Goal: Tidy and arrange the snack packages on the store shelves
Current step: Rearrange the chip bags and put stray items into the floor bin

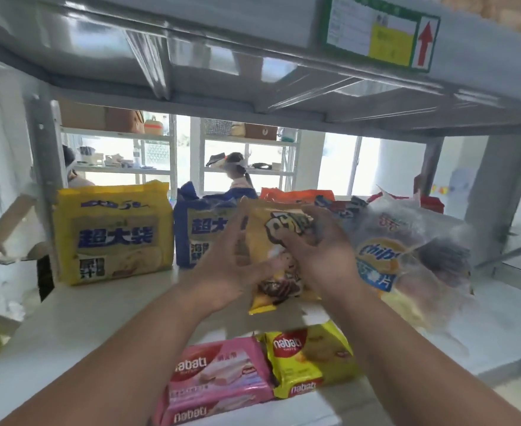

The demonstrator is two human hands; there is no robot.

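Both my hands hold an orange-yellow snack bag (271, 241) upright at the middle of the white shelf (99, 315). My left hand (222, 272) grips its left side and my right hand (317, 250) covers its right front. To the left stand a big yellow bag (111, 235) and a dark blue bag (197, 232). A clear bag with a blue chips label (406, 256) leans on the right, blurred. Orange and red packs (296, 195) sit behind. On the lower shelf lie a pink wafer pack (216, 376) and a yellow wafer pack (308, 358).
The metal shelf above (253, 72) hangs low over the bags, with a price tag (379, 35) on its edge. Grey uprights (42, 167) stand at both ends. Behind the rack are other shelving units and two people (237, 170).
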